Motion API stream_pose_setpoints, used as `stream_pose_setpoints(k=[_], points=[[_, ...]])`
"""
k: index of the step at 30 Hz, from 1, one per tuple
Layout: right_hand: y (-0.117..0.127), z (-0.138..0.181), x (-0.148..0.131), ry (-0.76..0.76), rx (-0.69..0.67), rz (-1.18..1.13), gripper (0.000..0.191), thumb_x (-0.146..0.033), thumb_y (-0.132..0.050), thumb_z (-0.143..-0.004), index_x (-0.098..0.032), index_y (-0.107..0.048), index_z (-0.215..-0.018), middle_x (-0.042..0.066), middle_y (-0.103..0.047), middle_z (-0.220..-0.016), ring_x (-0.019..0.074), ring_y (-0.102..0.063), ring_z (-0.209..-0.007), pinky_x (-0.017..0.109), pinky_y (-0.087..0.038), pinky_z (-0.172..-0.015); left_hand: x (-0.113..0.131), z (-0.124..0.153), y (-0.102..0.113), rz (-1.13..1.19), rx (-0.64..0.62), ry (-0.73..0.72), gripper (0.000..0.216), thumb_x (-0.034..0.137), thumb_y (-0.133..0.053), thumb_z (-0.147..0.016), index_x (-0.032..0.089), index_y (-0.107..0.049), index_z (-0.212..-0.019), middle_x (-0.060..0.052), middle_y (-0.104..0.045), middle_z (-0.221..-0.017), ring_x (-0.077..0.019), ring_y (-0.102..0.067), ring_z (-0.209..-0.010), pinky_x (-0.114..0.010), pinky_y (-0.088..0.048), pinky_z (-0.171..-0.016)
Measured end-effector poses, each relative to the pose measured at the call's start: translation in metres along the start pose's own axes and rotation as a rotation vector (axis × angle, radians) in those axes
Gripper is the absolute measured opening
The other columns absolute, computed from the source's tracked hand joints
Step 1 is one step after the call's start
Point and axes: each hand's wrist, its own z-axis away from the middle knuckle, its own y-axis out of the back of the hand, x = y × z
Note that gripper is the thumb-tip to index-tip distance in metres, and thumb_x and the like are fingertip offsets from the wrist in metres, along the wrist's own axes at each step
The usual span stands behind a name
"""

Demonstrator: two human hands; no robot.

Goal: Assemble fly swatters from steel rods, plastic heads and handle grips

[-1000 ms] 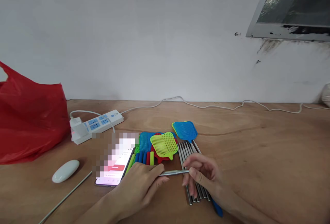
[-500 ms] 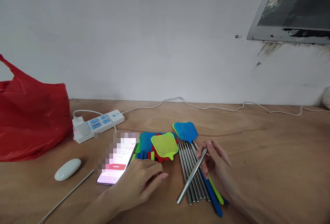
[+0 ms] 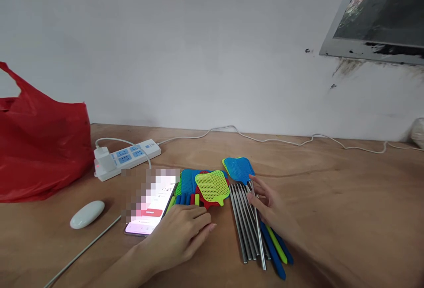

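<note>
My right hand [image 3: 270,206] lies over the top of a row of silver metal rods [image 3: 245,221] on the wooden table [image 3: 347,191]; its fingers pinch the upper end of one rod [image 3: 259,235] lying at the right of the row. My left hand [image 3: 183,230] rests flat on the table, fingers loosely together, holding nothing, beside a lit phone [image 3: 150,210]. A pile of plastic fly-swatter heads sits just behind: a yellow-green one [image 3: 212,186] and blue ones [image 3: 239,168]. Blue and green handles [image 3: 276,248] stick out under my right wrist.
A red plastic bag [image 3: 39,146] stands at the left. A white power strip [image 3: 127,156] with a charger and white cables runs along the wall. A white oval object [image 3: 87,214] and a long thin rod [image 3: 82,250] lie front left.
My left hand let go of the rod and settled on the table. My right hand swung the rod round and laid it down alongside the row of rods.
</note>
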Motion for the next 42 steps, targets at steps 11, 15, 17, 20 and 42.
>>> stream_pose_setpoints(k=[11,15,17,20,42], points=[[0.005,-0.001,0.017,0.342,0.070,0.564,0.059,-0.035,-0.057,-0.089,-0.020,-0.046,-0.145,-0.001,-0.060,-0.070,0.0180,-0.053,-0.057,0.032,-0.046,-0.061,0.005,-0.001,-0.001,0.005,-0.025,-0.004,0.026,0.020,-0.041,-0.102,0.019,-0.053,-0.078,-0.003,-0.060,-0.081,-0.0189,-0.055,-0.073,-0.030,-0.039,-0.065],[0.005,0.002,0.009,0.391,0.067,0.673,0.050,-0.036,-0.056,-0.092,-0.020,-0.051,-0.140,-0.004,-0.050,-0.062,0.0173,-0.049,-0.054,0.030,-0.042,-0.057,0.005,0.000,-0.001,0.006,-0.037,0.001,0.026,0.020,-0.041,-0.102,0.019,-0.053,-0.079,-0.003,-0.060,-0.081,-0.0189,-0.054,-0.073,-0.030,-0.039,-0.065],[0.005,0.003,0.004,0.430,0.083,0.716,0.041,-0.032,-0.055,-0.092,-0.022,-0.056,-0.132,-0.001,-0.057,-0.072,0.0163,-0.050,-0.055,0.029,-0.042,-0.057,0.004,0.000,-0.001,0.003,-0.036,0.001,0.026,0.020,-0.041,-0.102,0.019,-0.052,-0.078,-0.003,-0.060,-0.081,-0.0190,-0.055,-0.073,-0.030,-0.039,-0.065],[0.004,0.006,0.000,0.483,0.104,0.757,0.028,-0.025,-0.053,-0.090,-0.022,-0.061,-0.116,0.002,-0.062,-0.083,0.0144,-0.050,-0.056,0.029,-0.042,-0.058,0.005,0.000,-0.002,0.002,-0.032,-0.004,0.026,0.020,-0.042,-0.102,0.019,-0.052,-0.079,-0.003,-0.060,-0.082,-0.0192,-0.055,-0.073,-0.031,-0.039,-0.066],[-0.001,0.010,-0.003,0.516,-0.067,0.778,0.011,-0.013,-0.055,-0.081,-0.023,-0.057,-0.085,-0.002,-0.058,-0.075,0.0158,-0.058,-0.068,0.026,-0.040,-0.061,0.006,-0.001,-0.001,0.023,-0.047,-0.013,0.026,0.019,-0.043,-0.101,0.019,-0.055,-0.078,-0.002,-0.060,-0.080,-0.0186,-0.055,-0.072,-0.030,-0.039,-0.065]])
